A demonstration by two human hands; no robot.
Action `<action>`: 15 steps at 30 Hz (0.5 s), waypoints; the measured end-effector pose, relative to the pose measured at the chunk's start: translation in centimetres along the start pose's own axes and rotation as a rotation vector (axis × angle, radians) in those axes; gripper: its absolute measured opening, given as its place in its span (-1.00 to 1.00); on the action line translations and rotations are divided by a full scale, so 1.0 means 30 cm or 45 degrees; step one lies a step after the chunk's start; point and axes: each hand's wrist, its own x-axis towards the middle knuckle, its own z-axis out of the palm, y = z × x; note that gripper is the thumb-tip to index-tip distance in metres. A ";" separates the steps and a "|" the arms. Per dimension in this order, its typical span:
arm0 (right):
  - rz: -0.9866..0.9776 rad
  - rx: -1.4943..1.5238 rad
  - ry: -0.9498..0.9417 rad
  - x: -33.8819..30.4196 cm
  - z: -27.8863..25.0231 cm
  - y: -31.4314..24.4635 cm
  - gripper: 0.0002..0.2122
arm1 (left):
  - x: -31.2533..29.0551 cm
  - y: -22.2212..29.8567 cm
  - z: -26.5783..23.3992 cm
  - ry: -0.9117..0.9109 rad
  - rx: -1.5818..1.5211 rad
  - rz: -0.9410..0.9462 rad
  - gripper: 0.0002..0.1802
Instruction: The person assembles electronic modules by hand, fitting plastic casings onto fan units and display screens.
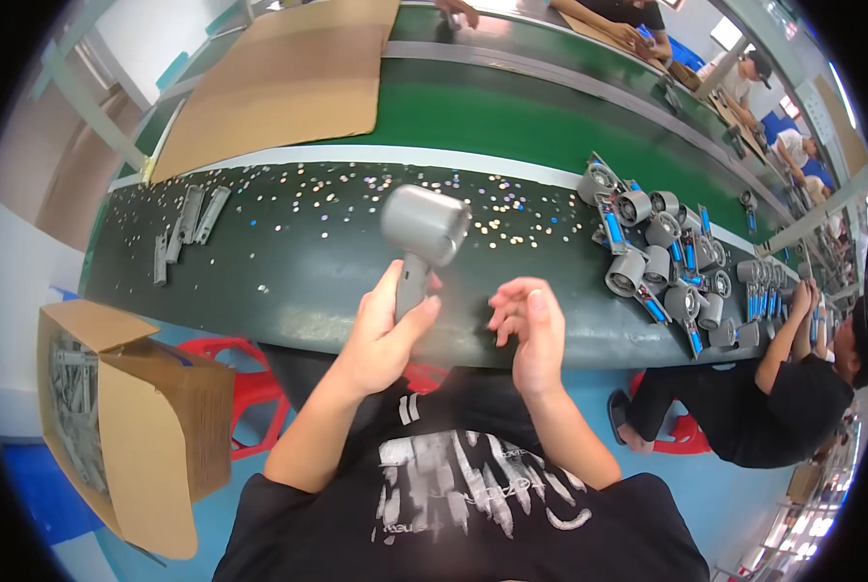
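My left hand (381,335) is closed round the handle of a grey handheld fan (424,225), held upright over the dark bench mat (298,267). Its barrel-shaped head points up and to the right, away from my palm. To the right of it, my right hand (533,335) is raised above the bench's near edge, fingers loosely bent and apart, holding nothing. Further right lies a heap of similar fan bodies (662,233), several with open handles that show blue cylindrical cells. Several grey handle covers (196,215) lie at the bench's left.
Small pale dots (332,194) are scattered along the mat's far side. Beyond it run a green conveyor belt (492,112) and a flat cardboard sheet (279,87). An open carton (162,412) of grey parts stands at lower left, beside a red stool (259,388). A co-worker (773,388) sits at right.
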 end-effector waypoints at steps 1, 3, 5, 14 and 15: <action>-0.088 0.030 0.015 0.025 -0.002 -0.019 -0.41 | 0.016 0.011 -0.006 -0.023 0.000 -0.005 -0.70; -0.199 0.095 -0.053 0.067 0.050 -0.113 -0.33 | 0.027 0.026 -0.002 -0.169 0.449 0.184 -0.68; -0.232 0.042 -0.297 0.118 0.031 -0.166 -0.23 | 0.038 0.085 0.039 -0.201 0.431 0.153 -0.70; -0.124 0.136 -0.112 0.131 -0.095 -0.130 -0.40 | 0.300 0.061 -0.091 0.104 0.320 -0.174 -0.68; -0.192 -0.139 -0.140 0.100 -0.136 -0.114 -0.48 | 0.391 0.086 -0.143 0.221 0.392 -0.172 -0.54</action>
